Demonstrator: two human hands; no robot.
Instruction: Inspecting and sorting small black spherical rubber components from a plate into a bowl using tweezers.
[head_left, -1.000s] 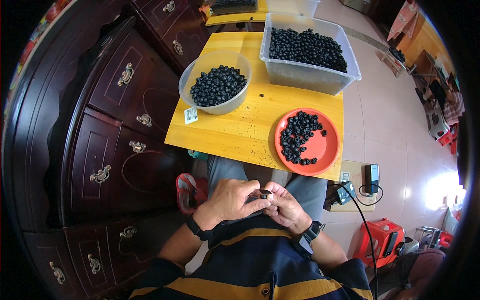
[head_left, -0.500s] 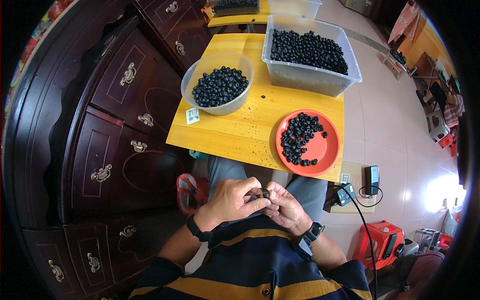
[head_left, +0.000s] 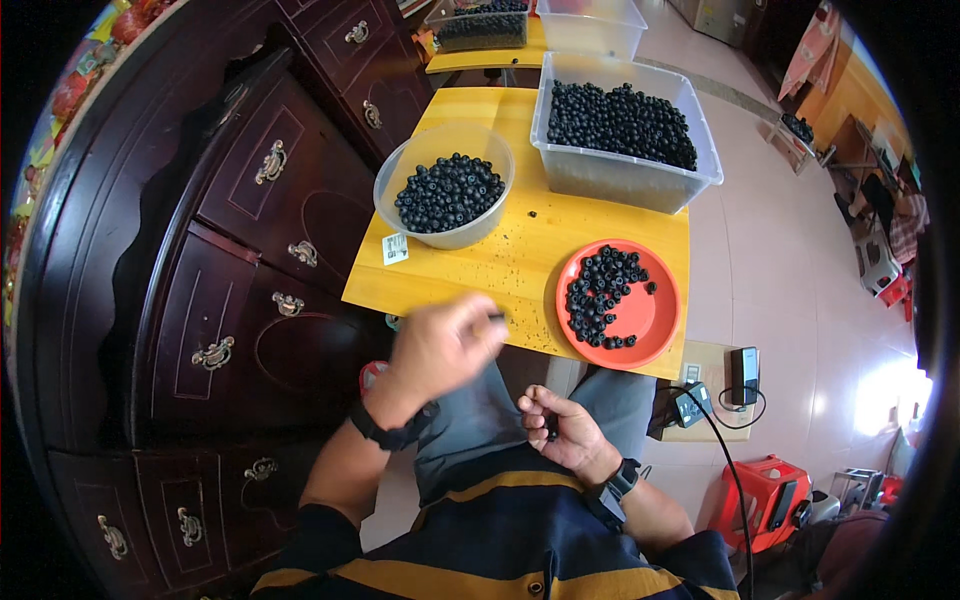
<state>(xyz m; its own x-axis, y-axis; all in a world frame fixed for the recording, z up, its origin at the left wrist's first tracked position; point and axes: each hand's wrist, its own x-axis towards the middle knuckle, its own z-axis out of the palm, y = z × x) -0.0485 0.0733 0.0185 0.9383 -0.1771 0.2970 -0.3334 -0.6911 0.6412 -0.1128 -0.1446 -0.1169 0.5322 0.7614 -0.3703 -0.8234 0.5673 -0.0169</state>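
My left hand, blurred by motion, is raised at the near edge of the yellow table. Its thumb and fingers pinch a small black piece. Over my lap, my right hand is closed, fingers curled, with another dark piece partly showing in the palm. On the table, an orange-red plate carries several small black round pieces, some with a hole in the middle. A round translucent tub with a heap of such pieces stands ahead of my left hand.
A large clear bin full of black pieces stands at the table's far right. Dark crumbs and a white label lie on the yellow table. Dark wooden cabinets flank the left. A red stool and a cable are at right.
My hands, together over my lap before, have come apart. The left has moved up and forward to the table edge with a black piece; the right stays low. The view has tilted slightly.
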